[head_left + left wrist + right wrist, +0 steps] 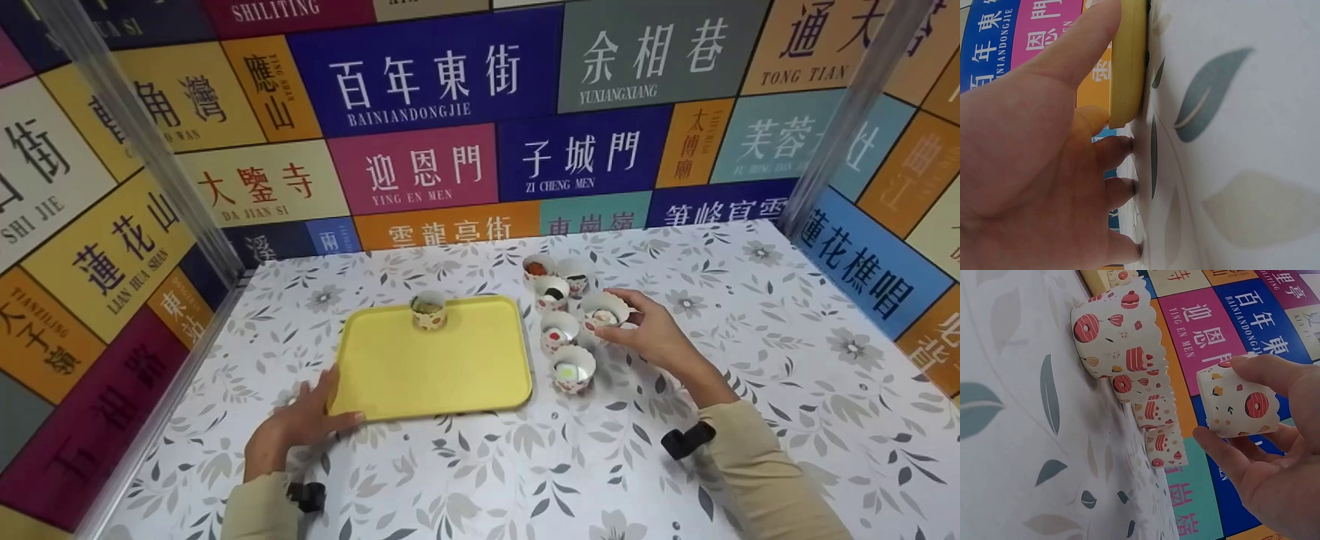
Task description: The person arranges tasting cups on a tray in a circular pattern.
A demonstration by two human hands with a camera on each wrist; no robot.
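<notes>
My right hand [651, 330] holds a printed paper baking cup [1238, 396] between thumb and fingers; the right wrist view shows it raised and tilted, with red doughnut prints. A pale bit shows inside it in the head view. My left hand [304, 420] is at the near left corner of a yellow tray [435, 367], thumb along the near edge and fingers by the left side. In the left wrist view, several of its fingertips rest on the tablecloth and the thumb lies against the tray [1127, 67]. Another paper cup [429, 319] stands at the tray's far edge, with something yellowish-green inside.
Several more paper cups stand right of the tray. The nearest cup [573, 381] holds a pale green piece, the cup [559, 345] behind it a red one. Farther back stand a cup [551, 300] with a dark piece and one [537, 279] with orange-red contents.
</notes>
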